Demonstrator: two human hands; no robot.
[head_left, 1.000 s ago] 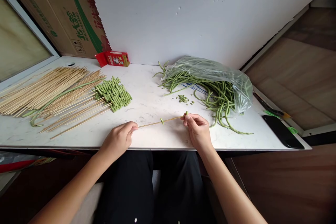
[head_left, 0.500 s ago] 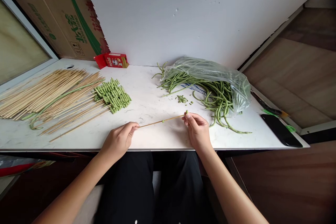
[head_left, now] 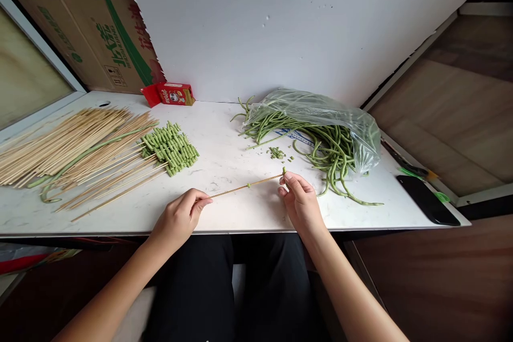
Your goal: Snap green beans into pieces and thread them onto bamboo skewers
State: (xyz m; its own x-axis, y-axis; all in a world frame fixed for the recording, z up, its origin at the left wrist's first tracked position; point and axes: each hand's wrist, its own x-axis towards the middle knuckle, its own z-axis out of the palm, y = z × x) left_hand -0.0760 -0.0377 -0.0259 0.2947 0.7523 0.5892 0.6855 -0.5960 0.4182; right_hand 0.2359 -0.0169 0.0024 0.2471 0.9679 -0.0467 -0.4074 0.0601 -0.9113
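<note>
My left hand (head_left: 178, 217) is closed, pinching the near end of a thin bamboo skewer (head_left: 226, 192) that slants up to the right above the table. A small green bit (head_left: 248, 185) sits partway along the stick. At its far end my right hand (head_left: 302, 200) is closed, with thumb and fingers pinching a green bean piece (head_left: 284, 170) at the tip; how much of the piece lies behind the fingers is hidden. Left of my hands lies a stack of bean pieces threaded on skewers (head_left: 170, 149), their bare sticks pointing left.
Loose skewers (head_left: 76, 141) cover the table's left side. At the back right, long green beans (head_left: 339, 141) spill from a clear plastic bag (head_left: 312, 101), with bean trimmings (head_left: 276, 153) before them. A phone (head_left: 427, 200) lies far right; a red box (head_left: 176, 94) stands at the back.
Both hands stay nearly in place on the skewer and bean piece. The fingers of my right hand have shifted slightly at the tip, and the whole view has moved a little.
</note>
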